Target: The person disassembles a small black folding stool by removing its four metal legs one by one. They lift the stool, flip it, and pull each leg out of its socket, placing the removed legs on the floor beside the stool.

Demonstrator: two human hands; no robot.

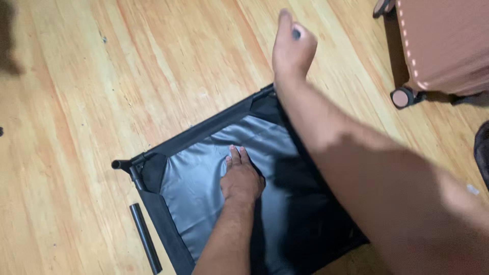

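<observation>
- Pressing flat on the grey fabric panel (204,178), left hand (241,178) lies palm down near the panel's middle, fingers together and extended, not gripping anything.
- Right hand (292,46) raised above the panel's far corner, fingers curled into a loose fist around a small dark piece (296,34); only the tip of it shows.
- Panel is stretched in a black tube frame (204,127) lying flat on the wooden floor (102,76); black fabric corners at the frame's far and left ends.
- Loose black tube (145,238) on the floor just beside the panel's left edge, apart from the frame.
- Brown wheeled suitcase (443,46) well beyond the panel's far right side.
</observation>
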